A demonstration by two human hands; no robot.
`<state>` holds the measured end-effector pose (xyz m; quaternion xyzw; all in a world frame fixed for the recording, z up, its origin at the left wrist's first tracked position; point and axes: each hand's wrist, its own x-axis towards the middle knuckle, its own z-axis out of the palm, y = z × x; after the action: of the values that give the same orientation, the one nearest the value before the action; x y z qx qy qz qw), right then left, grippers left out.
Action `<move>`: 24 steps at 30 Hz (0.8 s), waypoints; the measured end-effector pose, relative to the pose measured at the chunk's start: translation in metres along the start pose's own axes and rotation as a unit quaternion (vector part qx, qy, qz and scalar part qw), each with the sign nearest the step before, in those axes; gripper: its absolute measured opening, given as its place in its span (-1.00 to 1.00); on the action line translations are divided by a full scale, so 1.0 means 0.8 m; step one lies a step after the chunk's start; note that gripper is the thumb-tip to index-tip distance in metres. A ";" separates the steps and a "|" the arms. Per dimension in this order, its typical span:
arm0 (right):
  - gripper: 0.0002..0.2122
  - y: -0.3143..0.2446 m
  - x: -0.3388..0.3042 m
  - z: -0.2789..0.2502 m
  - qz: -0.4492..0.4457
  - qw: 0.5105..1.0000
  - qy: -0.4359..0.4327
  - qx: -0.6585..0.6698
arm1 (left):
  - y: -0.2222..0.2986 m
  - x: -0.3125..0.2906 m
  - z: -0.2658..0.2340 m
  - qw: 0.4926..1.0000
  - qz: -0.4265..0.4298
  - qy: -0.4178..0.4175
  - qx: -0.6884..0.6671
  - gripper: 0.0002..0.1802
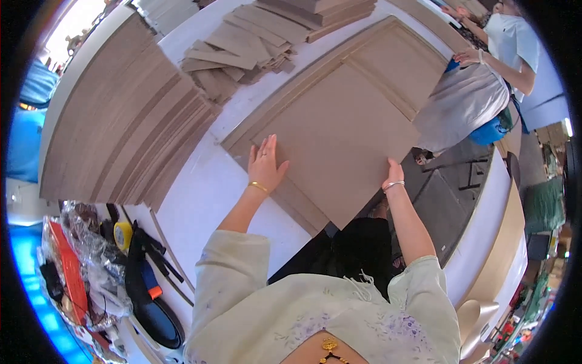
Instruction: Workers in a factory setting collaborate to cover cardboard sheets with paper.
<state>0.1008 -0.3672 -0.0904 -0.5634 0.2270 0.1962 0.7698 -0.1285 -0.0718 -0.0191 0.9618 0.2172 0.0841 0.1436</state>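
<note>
A large brown cardboard sheet (339,133) with fold lines and raised strips lies slantwise on the white table, its near right edge overhanging. My left hand (267,162) rests flat on the sheet's left side, fingers stretched and thumb apart. At the sheet's right edge, my right hand (394,173) is closed on the cardboard; the fingers beneath are partly hidden.
A tall stack of cardboard (121,115) stands at the left. Loose cardboard strips (236,48) lie behind the sheet. A tape measure (123,235), black straps and plastic wrap (91,242) are at lower left. Another person (503,54) stands at the far right, near a blue stool (488,130).
</note>
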 end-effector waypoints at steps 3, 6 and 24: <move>-0.61 -0.005 -0.036 0.046 0.020 0.998 0.042 -0.049 | -0.026 -0.011 -0.004 0.999 0.003 0.034 0.006 -0.17; -0.66 -0.006 -0.014 0.035 0.001 0.997 0.065 -0.043 | -0.017 -0.001 -0.005 0.999 0.016 0.022 -0.034 -0.15; -0.28 -0.105 0.008 0.120 -0.354 0.670 0.030 -0.651 | -0.062 0.044 -0.011 0.988 0.144 0.021 -0.044 -0.25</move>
<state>0.1654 -0.2992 -0.0039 -0.9655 -0.1517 -0.0103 0.2115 -0.1185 -0.0111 -0.0230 0.9739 0.0756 0.1338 0.1672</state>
